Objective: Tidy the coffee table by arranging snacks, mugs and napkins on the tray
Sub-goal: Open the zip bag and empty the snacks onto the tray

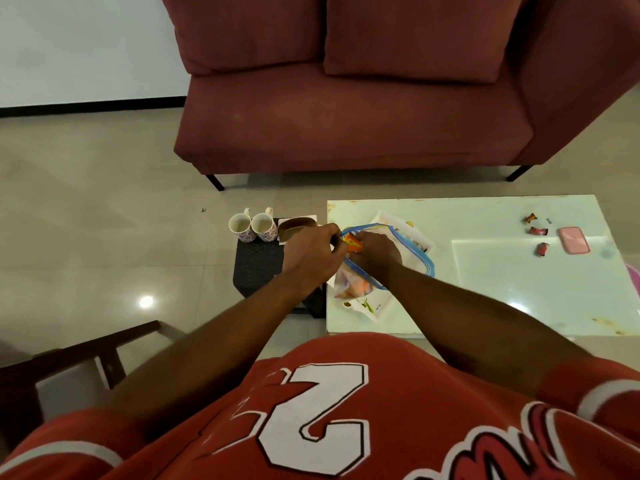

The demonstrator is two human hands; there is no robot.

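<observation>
A clear zip bag with a blue rim (420, 259) lies on a white tray (384, 216) at the left end of the glass coffee table (519, 289). My left hand (311, 254) and my right hand (375, 252) meet at the bag's mouth, both pinching an orange snack packet (353, 243) there. More snacks show inside the bag (356, 284). Two floral mugs (252, 225) stand side by side on a dark stool (256, 268) left of the table. A white napkin (294, 225) lies behind my left hand.
Several small wrappers (536, 233) and a pink case (573, 240) lie at the table's far right. A dark red sofa (346, 116) stands beyond the table. A wooden chair arm (97, 348) is at the lower left. Tiled floor surrounds the stool.
</observation>
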